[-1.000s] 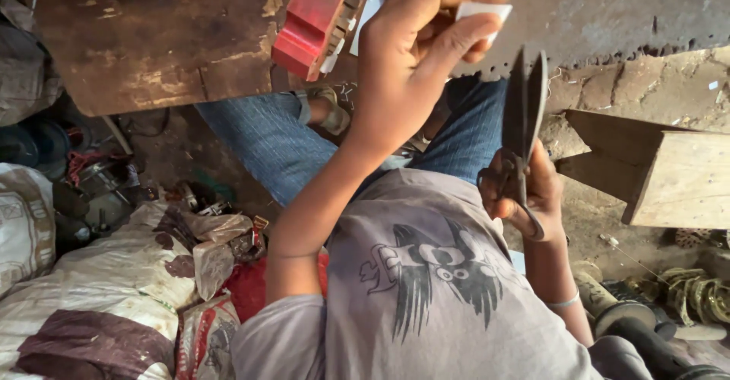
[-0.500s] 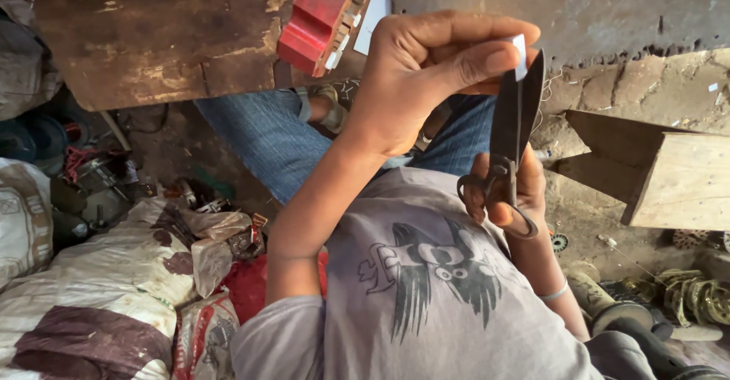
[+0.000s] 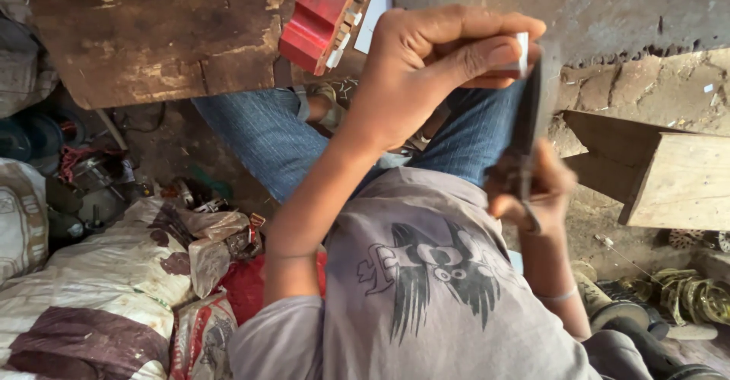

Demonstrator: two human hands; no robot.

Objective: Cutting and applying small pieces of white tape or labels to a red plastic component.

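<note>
My left hand (image 3: 426,76) is raised in front of my chest and pinches a small white piece (image 3: 522,53) between thumb and forefinger. My right hand (image 3: 536,190) grips the handles of black scissors (image 3: 527,121), which point upward and are seen edge-on. The blade tips reach the white piece right beside my left fingertips. Whether the blades are cutting into it is hidden. My blue jeans (image 3: 266,136) and grey printed T-shirt (image 3: 433,289) fill the area below the hands.
A red block-shaped part (image 3: 323,15) lies on the edge of a worn wooden worktop (image 3: 152,38). A wooden box (image 3: 669,182) stands at the right, with metal parts (image 3: 684,296) below it. Stuffed sacks (image 3: 91,289) and clutter lie at the left.
My left hand has lowered the white piece to the scissor tips. My right hand has moved the scissors left and turned them edge-on toward the piece.
</note>
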